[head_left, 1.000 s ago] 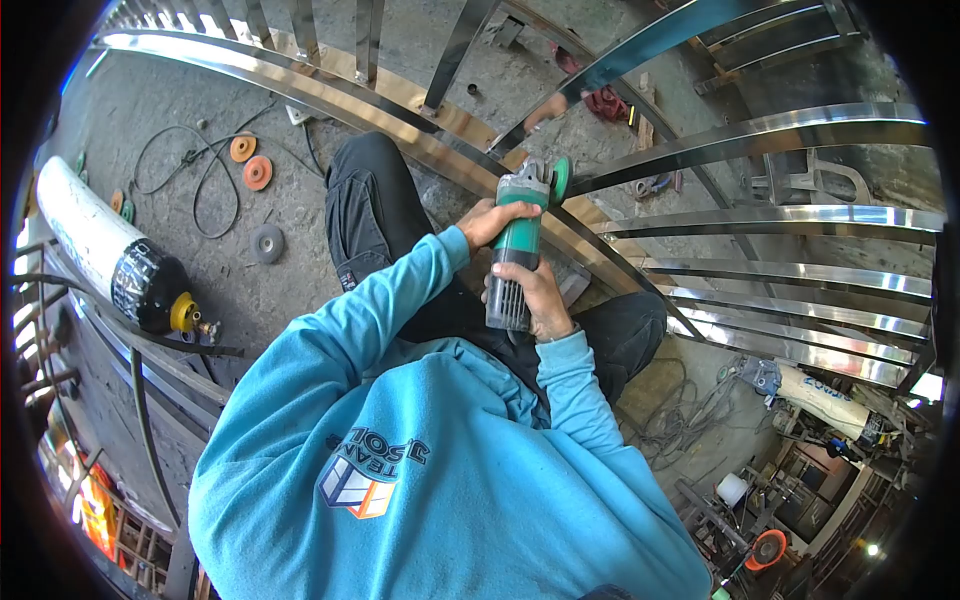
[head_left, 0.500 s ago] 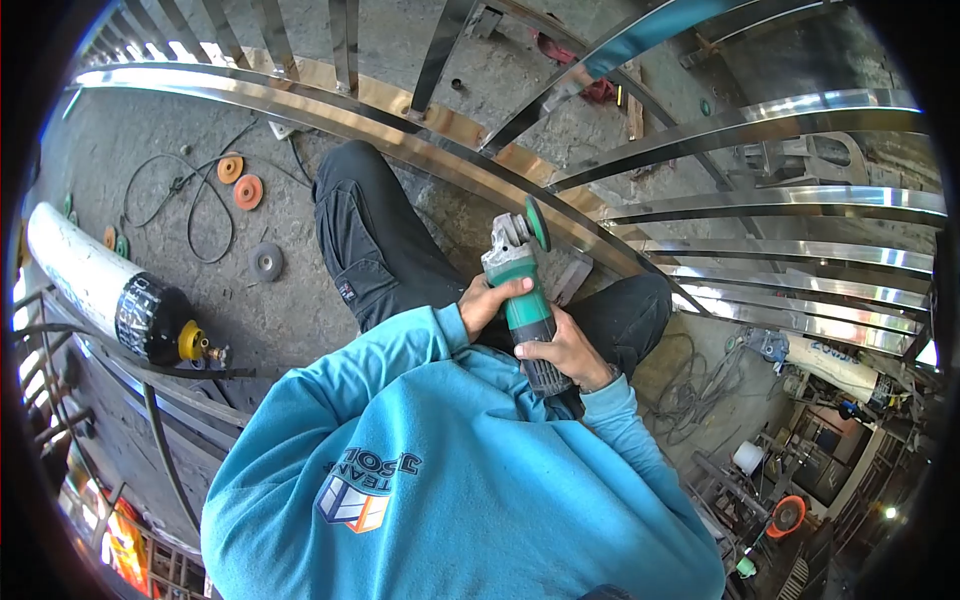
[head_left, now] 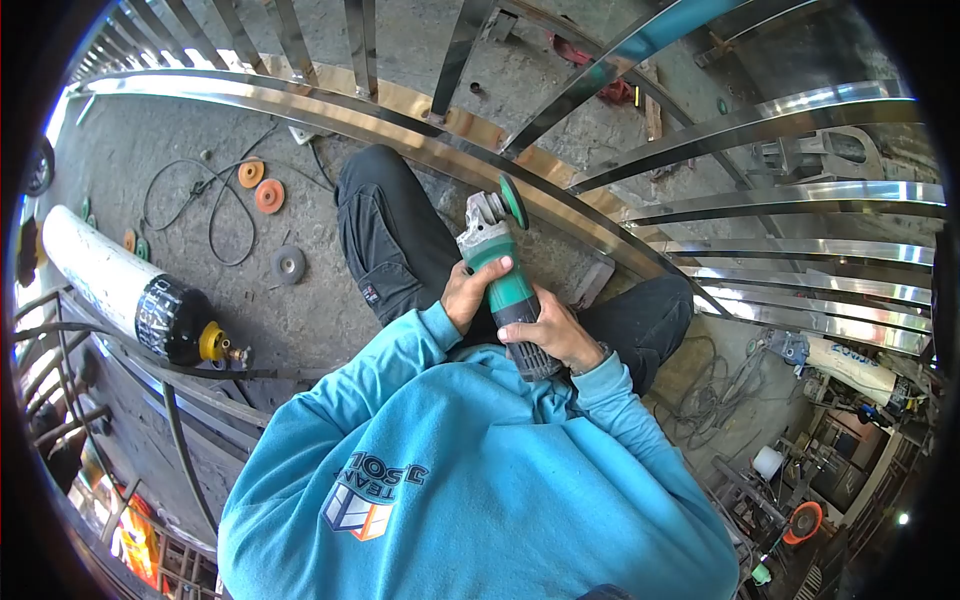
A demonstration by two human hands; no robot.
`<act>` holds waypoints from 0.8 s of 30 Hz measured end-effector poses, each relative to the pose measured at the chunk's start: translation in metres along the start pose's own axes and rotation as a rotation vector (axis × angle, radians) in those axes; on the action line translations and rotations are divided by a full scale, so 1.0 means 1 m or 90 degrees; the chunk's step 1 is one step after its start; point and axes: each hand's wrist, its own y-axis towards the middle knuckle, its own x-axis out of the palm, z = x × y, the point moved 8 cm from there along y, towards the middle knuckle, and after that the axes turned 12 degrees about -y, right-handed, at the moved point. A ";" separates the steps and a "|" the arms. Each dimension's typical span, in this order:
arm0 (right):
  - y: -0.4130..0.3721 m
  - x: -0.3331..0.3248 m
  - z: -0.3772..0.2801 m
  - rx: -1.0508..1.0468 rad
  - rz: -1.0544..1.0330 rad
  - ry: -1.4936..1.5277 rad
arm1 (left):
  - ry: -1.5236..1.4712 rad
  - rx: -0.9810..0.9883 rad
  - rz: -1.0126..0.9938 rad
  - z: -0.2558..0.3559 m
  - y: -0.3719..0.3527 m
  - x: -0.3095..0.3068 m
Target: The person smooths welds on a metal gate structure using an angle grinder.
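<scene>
An angle grinder (head_left: pixel 508 285) with a green and black body and a metal head is held in front of my lap. A green disc (head_left: pixel 514 202) is mounted on its head, pointing up and right. My left hand (head_left: pixel 472 290) is closed on the green front of the body, thumb on top. Further back, my right hand (head_left: pixel 553 331) is wrapped round the black rear housing. Just beyond the disc runs the curved metal rail (head_left: pixel 440 150) of a barred frame, apart from the disc.
Bright flat metal bars (head_left: pixel 770 205) fan out from the rail ahead and right. On the floor at left lie an orange disc (head_left: pixel 269 196), a grey disc (head_left: pixel 288 265) and a cable (head_left: pixel 215 255). A white and black gas cylinder (head_left: pixel 110 270) lies beyond. Tangled cable (head_left: pixel 715 390) lies at right.
The surroundings have shifted slightly right in view. The grinder has moved a little left and up with both hands still on it.
</scene>
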 end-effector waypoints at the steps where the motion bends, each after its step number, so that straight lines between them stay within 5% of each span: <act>1: 0.003 0.001 0.001 0.000 -0.003 -0.016 | 0.003 0.000 0.001 0.001 0.001 -0.002; 24: 0.051 -0.003 -0.042 0.023 -0.066 -0.024 | -0.018 0.084 0.024 0.053 0.031 -0.018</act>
